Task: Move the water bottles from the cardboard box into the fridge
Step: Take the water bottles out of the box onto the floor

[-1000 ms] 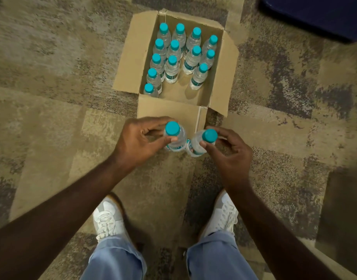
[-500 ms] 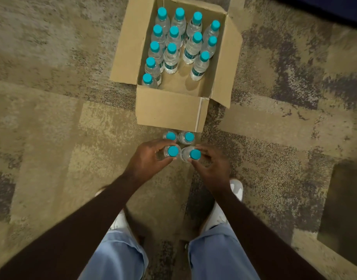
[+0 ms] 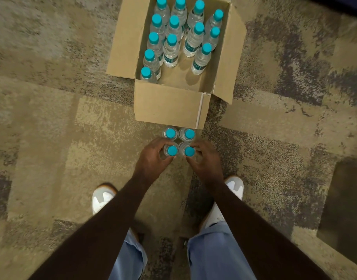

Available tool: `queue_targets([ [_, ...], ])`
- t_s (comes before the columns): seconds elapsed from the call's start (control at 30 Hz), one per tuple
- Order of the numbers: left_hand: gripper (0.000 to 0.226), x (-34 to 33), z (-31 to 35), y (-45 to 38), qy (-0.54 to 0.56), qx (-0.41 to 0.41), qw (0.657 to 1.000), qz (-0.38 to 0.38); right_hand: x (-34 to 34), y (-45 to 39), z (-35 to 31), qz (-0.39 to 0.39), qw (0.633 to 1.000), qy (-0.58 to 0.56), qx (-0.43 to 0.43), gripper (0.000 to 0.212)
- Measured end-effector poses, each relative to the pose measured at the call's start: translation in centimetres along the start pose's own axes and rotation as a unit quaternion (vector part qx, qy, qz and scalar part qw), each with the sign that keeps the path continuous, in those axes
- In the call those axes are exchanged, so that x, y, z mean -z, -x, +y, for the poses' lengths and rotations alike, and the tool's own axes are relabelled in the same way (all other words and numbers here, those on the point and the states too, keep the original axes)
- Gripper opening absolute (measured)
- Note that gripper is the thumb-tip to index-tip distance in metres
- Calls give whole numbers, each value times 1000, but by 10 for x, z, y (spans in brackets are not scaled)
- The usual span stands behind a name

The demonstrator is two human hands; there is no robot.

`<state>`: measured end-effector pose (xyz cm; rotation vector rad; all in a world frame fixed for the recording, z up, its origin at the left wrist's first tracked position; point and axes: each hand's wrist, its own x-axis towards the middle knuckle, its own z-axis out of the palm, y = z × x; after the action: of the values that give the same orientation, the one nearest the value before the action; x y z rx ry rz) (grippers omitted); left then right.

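An open cardboard box (image 3: 169,106) stands on the carpet and holds several clear water bottles (image 3: 170,50) with teal caps. Just in front of the box, two bottles (image 3: 179,133) stand upright on the floor. Right behind them, my left hand (image 3: 153,158) grips a third bottle (image 3: 172,151) around its shoulder, and my right hand (image 3: 205,160) grips a fourth bottle (image 3: 189,151). Both held bottles are upright and down at the floor, side by side. No fridge is in view.
Patterned brown and grey carpet (image 3: 52,138) covers the floor all around. My white shoes (image 3: 101,197) and blue trousers (image 3: 216,253) are directly below the hands. A dark blue object fills the top right corner (image 3: 339,5).
Both hands have lowered their bottles from above the box's front wall down to the floor, behind the two bottles standing there. The view has tilted closer to the floor.
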<state>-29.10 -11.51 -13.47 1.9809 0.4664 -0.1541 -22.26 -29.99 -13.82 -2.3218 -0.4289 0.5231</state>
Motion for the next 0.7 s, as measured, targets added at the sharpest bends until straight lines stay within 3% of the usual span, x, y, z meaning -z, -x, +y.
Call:
queue_targets([
  [0.47,37,-19,-11,3,17,30,998,44,-9,0,10,-19,1000,6,-20,40],
  [0.7,59,-11,-11,12,34,47,998,17,4,2,3,-22,1000,5,-8,50],
])
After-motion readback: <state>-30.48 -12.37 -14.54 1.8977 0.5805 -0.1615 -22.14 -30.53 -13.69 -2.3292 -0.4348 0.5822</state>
